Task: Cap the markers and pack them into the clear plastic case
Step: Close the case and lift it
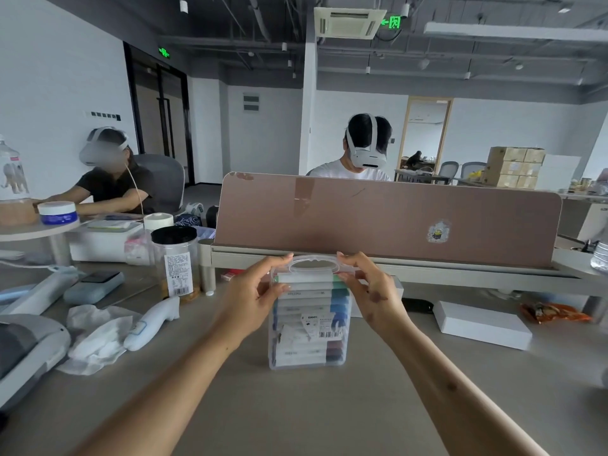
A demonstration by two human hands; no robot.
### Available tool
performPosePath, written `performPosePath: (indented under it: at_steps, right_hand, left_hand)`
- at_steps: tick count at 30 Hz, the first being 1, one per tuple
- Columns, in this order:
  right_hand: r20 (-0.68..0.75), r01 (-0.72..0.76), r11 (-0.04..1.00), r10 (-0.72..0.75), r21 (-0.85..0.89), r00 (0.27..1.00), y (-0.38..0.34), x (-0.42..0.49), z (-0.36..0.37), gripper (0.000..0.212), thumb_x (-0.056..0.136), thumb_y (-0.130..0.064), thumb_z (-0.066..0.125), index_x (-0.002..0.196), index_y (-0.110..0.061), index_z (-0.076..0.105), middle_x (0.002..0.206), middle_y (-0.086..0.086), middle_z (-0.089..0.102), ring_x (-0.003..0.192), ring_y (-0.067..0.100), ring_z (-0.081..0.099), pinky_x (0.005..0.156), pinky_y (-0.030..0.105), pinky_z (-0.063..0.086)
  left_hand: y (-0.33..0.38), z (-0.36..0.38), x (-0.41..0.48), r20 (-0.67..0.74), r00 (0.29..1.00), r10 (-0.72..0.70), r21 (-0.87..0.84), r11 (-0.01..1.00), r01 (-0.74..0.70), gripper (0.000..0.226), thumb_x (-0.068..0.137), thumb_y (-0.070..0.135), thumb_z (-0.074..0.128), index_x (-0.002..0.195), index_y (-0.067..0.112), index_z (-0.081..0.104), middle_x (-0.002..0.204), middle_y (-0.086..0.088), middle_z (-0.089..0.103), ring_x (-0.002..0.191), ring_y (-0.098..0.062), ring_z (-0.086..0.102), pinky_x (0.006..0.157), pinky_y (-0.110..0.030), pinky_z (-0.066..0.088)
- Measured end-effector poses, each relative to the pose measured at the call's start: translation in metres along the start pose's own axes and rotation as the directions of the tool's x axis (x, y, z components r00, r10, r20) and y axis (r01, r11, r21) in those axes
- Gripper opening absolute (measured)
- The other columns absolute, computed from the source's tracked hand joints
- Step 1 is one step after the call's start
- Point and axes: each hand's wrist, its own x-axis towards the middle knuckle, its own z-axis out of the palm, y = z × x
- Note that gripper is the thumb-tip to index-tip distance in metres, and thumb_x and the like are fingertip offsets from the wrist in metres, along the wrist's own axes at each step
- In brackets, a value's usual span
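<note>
Held upright at the middle of the grey desk (pixel 329 409), bottom edge on the surface and handle on top: the clear plastic case (pixel 274 352). Packed inside, lying flat and stacked one above another from the floor of the case to just under the handle: markers (pixel 301 356), pale barrels to the left, coloured caps to the right. Green at the top, blues below, dark reds and browns near the bottom. All capped, as far as can be made out through the wall. On the front, a white barcode label (pixel 321 326); beside it a crumpled white slip, inside or outside the wall not clear.

Left hand (pixel 253 291) closed on the top left corner of the case, fingers curled over the rim beside the handle, thumb on the front face. Right hand (pixel 373 291) mirrored on the top right corner, fingers over the rim, thumb at the front.

Left of the case, a clear jar (pixel 176 258) with a black lid and a printed label, a low layer of something brown at its bottom. Nearer the camera, crumpled white tissues (pixel 95 337) and a white handheld device (pixel 151 320) on its side. To the right, well apart from the case, a flat white box (pixel 480 324), and past it an orange snack packet (pixel 552 312). Behind, a brown partition (pixel 378 218) across the desk; beyond it a person in a white shirt (pixel 332 171), and at far left a person in a dark top (pixel 108 189).
</note>
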Motion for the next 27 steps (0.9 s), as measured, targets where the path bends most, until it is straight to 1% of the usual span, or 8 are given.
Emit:
performPosePath:
  at_steps: [4, 7, 10, 12, 14, 17, 21, 27]
  right_hand:
    - [0.003, -0.012, 0.999, 0.012, 0.041, 1.0, -0.003, -0.002, 0.002, 0.015, 0.097, -0.03, 0.056, 0.108, -0.04, 0.058, 0.119, -0.014, 0.064, 0.103, 0.01, 0.064, 0.088, 0.032, 0.055]
    - [-0.001, -0.014, 0.998, 0.014, 0.064, 1.0, -0.001, -0.005, 0.001, 0.014, 0.096, -0.027, 0.058, 0.102, -0.04, 0.058, 0.121, -0.015, 0.065, 0.103, 0.013, 0.066, 0.089, 0.043, 0.056]
    - [-0.024, -0.031, 0.996, 0.033, 0.085, 0.999, -0.009, -0.015, -0.002, 0.013, 0.096, -0.028, 0.058, 0.109, -0.029, 0.058, 0.114, -0.011, 0.067, 0.1, 0.016, 0.066, 0.083, 0.035, 0.055]
    - [-0.088, -0.116, 0.99, 0.123, 0.075, 0.989, -0.016, -0.024, -0.002, 0.03, 0.095, -0.036, 0.057, 0.122, -0.023, 0.051, 0.12, -0.01, 0.059, 0.091, 0.013, 0.064, 0.078, 0.028, 0.049]
    - [-0.128, -0.332, 0.925, 0.358, 0.184, 0.925, -0.024, -0.034, -0.003, 0.048, 0.094, -0.049, 0.053, 0.13, -0.02, 0.042, 0.128, 0.0, 0.054, 0.076, 0.013, 0.057, 0.081, 0.037, 0.051]
    - [0.099, -0.626, 0.605, 0.675, 0.493, 0.731, -0.037, -0.05, -0.015, 0.062, 0.09, -0.062, 0.049, 0.132, -0.017, 0.043, 0.129, 0.013, 0.052, 0.074, 0.03, 0.069, 0.084, 0.051, 0.057]
    - [0.309, -0.64, 0.365, 0.648, 0.677, 0.696, -0.039, -0.074, -0.035, 0.077, 0.078, -0.059, 0.069, 0.135, -0.014, 0.043, 0.133, 0.02, 0.046, 0.08, 0.044, 0.071, 0.084, 0.058, 0.055]
    - [0.332, -0.593, 0.308, 0.6, 0.744, 0.728, -0.035, -0.102, -0.058, 0.031, 0.085, 0.0, 0.063, 0.114, 0.008, 0.058, 0.114, 0.027, 0.064, 0.086, 0.04, 0.07, 0.066, 0.039, 0.06]
  left_hand:
    - [0.004, 0.006, -0.003, -0.035, 0.999, -0.005, -0.063, 0.998, 0.003, 0.05, 0.091, 0.031, 0.065, 0.134, 0.047, 0.047, 0.082, 0.008, 0.07, 0.049, -0.014, 0.05, 0.047, -0.028, 0.042]
    - [0.002, 0.015, -0.02, -0.019, 0.983, -0.181, -0.328, 0.93, 0.165, 0.064, 0.084, 0.022, 0.074, 0.138, 0.029, 0.039, 0.115, 0.012, 0.063, 0.096, -0.011, 0.069, 0.072, -0.024, 0.057]
    - [-0.007, 0.031, -0.046, 0.131, 0.946, -0.297, -0.447, 0.834, 0.324, 0.059, 0.078, 0.02, 0.078, 0.128, 0.027, 0.046, 0.116, 0.002, 0.068, 0.108, -0.02, 0.068, 0.078, -0.029, 0.06]
    - [-0.008, 0.037, -0.056, 0.086, 0.948, -0.305, -0.458, 0.834, 0.31, 0.05, 0.08, 0.015, 0.078, 0.12, 0.03, 0.051, 0.111, 0.006, 0.071, 0.104, -0.019, 0.069, 0.079, -0.031, 0.06]
    - [-0.002, 0.038, -0.059, 0.01, 0.969, -0.248, -0.398, 0.887, 0.232, 0.046, 0.082, 0.026, 0.078, 0.12, 0.033, 0.054, 0.11, 0.013, 0.071, 0.102, -0.014, 0.069, 0.077, -0.031, 0.06]
    - [0.007, 0.034, -0.065, -0.073, 0.997, -0.009, -0.209, 0.978, -0.007, 0.043, 0.087, 0.036, 0.069, 0.128, 0.038, 0.055, 0.121, 0.02, 0.064, 0.11, -0.007, 0.063, 0.088, -0.032, 0.056]
    - [0.029, 0.028, -0.077, -0.088, 0.952, 0.294, 0.292, 0.921, -0.258, 0.041, 0.093, 0.034, 0.06, 0.133, 0.036, 0.053, 0.116, 0.022, 0.062, 0.099, -0.004, 0.058, 0.085, -0.034, 0.052]
    - [0.058, 0.048, -0.091, 0.075, 0.933, 0.351, 0.305, 0.883, -0.357, 0.055, 0.09, 0.043, 0.061, 0.142, 0.043, 0.043, 0.115, 0.019, 0.061, 0.097, -0.01, 0.058, 0.081, -0.033, 0.052]
